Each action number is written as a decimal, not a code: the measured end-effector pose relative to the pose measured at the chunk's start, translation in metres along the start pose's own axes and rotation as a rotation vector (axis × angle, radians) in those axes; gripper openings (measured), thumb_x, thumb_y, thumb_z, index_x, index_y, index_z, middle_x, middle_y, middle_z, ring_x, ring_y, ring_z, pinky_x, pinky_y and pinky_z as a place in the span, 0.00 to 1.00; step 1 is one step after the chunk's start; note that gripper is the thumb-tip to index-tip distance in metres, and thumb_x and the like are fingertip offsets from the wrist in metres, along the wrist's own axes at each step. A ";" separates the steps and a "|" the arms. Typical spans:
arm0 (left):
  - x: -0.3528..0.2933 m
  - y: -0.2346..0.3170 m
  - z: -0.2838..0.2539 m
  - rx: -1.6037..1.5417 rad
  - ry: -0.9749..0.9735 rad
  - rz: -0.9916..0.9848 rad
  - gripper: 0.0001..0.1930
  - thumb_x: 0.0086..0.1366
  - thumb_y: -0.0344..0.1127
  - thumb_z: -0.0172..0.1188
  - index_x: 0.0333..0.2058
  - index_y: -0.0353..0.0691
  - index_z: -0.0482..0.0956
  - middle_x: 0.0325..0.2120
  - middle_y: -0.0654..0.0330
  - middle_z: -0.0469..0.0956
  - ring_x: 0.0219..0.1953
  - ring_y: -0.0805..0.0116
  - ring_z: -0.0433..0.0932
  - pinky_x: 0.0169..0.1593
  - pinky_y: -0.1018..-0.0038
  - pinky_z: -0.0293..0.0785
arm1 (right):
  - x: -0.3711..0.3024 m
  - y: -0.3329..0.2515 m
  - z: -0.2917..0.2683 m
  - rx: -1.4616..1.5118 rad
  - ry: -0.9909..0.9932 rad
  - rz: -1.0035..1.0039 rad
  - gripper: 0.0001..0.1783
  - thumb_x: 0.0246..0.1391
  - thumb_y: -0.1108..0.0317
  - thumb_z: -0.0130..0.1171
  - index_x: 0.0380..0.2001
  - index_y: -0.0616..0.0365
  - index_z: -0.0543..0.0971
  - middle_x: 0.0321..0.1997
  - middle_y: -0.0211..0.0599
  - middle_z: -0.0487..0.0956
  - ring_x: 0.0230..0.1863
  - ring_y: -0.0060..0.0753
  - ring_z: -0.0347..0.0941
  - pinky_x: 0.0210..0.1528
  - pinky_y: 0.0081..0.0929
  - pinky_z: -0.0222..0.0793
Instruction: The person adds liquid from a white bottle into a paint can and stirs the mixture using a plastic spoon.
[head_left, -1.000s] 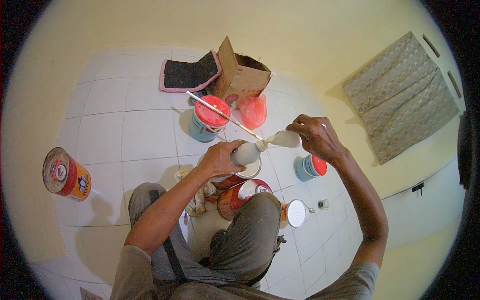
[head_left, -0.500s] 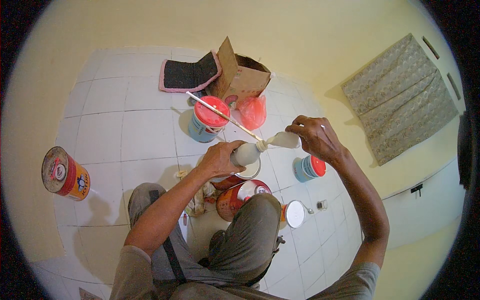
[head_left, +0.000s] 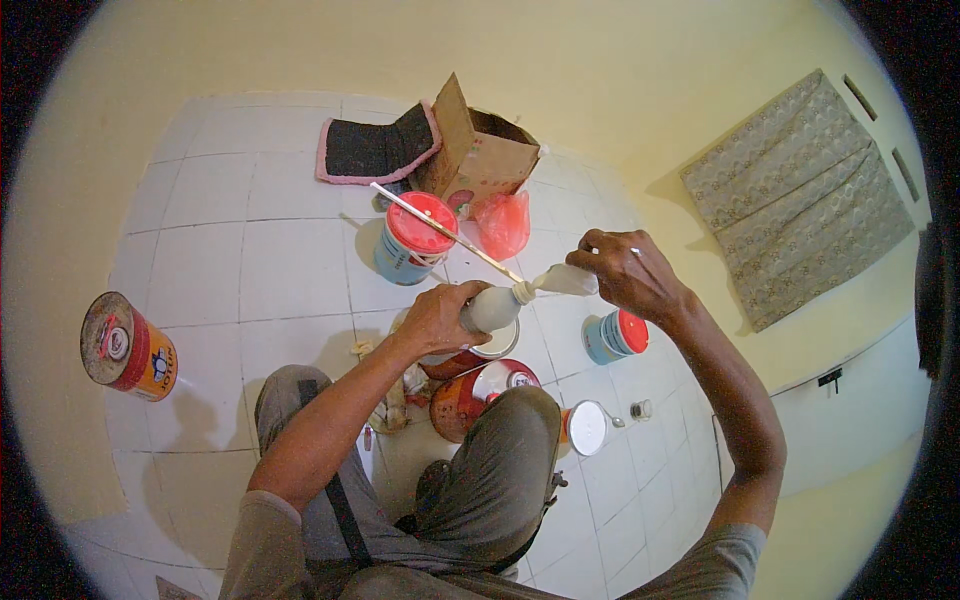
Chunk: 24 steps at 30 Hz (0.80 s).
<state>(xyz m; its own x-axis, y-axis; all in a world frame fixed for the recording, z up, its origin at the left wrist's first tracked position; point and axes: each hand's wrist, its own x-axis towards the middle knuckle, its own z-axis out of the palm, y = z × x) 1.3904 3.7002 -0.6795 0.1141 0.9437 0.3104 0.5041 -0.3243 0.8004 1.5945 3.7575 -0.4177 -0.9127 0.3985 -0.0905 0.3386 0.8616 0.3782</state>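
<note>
White tiled floor (head_left: 297, 265) underneath. Open cardboard box (head_left: 490, 165) at far side; red-lidded blue bucket (head_left: 408, 258) nearer. Right hand (head_left: 632, 272): fingertips pinching outer end of pale translucent piece (head_left: 568, 280). Left hand (head_left: 437, 318): wrapped around whitish bottle (head_left: 491, 311), tilted, neck toward that piece.

Held left forearm (head_left: 345, 405) slanted from near left toward middle of scene. Curled left hand (head_left: 437, 318) in grip, digits toward right, partly hidden. Bent right elbow (head_left: 766, 452) outward at near right. Angled right forearm (head_left: 728, 375) far and left. Set right hand (head_left: 635, 275) farther than left one, apart from it, back of hand upward, fingertips (head_left: 585, 258) pinched together, pointing left.
</note>
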 end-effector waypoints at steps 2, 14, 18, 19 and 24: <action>0.000 -0.001 0.000 0.008 0.001 -0.001 0.45 0.45 0.52 0.80 0.64 0.50 0.77 0.48 0.49 0.86 0.50 0.48 0.86 0.59 0.55 0.79 | 0.002 0.001 0.001 -0.013 -0.030 -0.001 0.18 0.47 0.76 0.64 0.44 0.50 0.85 0.41 0.39 0.83 0.41 0.45 0.84 0.42 0.42 0.82; -0.001 -0.001 -0.002 -0.034 -0.003 0.023 0.43 0.46 0.52 0.79 0.64 0.50 0.77 0.47 0.48 0.86 0.49 0.47 0.86 0.57 0.54 0.80 | 0.009 0.001 -0.002 -0.115 -0.057 -0.071 0.22 0.42 0.78 0.66 0.44 0.50 0.86 0.42 0.39 0.84 0.39 0.43 0.84 0.38 0.40 0.82; -0.003 -0.002 -0.002 -0.039 0.011 0.023 0.43 0.46 0.52 0.79 0.63 0.52 0.77 0.47 0.49 0.86 0.49 0.47 0.86 0.57 0.54 0.80 | 0.014 -0.004 -0.008 -0.057 -0.050 -0.098 0.11 0.47 0.75 0.63 0.37 0.55 0.81 0.37 0.43 0.80 0.40 0.49 0.83 0.41 0.45 0.82; -0.002 -0.002 -0.001 -0.041 0.012 0.024 0.43 0.46 0.52 0.79 0.63 0.52 0.77 0.47 0.49 0.86 0.49 0.47 0.86 0.57 0.54 0.80 | 0.014 -0.004 -0.008 -0.082 -0.061 -0.111 0.11 0.47 0.75 0.63 0.37 0.55 0.81 0.37 0.44 0.80 0.40 0.49 0.83 0.40 0.45 0.82; -0.003 -0.003 0.001 -0.087 0.044 0.064 0.43 0.47 0.52 0.80 0.63 0.52 0.78 0.47 0.51 0.87 0.49 0.47 0.86 0.57 0.54 0.80 | 0.018 -0.005 -0.008 -0.122 -0.069 -0.154 0.10 0.47 0.75 0.63 0.36 0.56 0.80 0.36 0.45 0.80 0.38 0.50 0.84 0.38 0.45 0.83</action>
<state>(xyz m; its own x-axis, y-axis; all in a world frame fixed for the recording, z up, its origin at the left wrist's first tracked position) 1.3894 3.6985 -0.6829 0.1047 0.9179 0.3827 0.4203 -0.3896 0.8195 1.5750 3.7580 -0.4139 -0.9323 0.2890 -0.2177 0.1618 0.8712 0.4634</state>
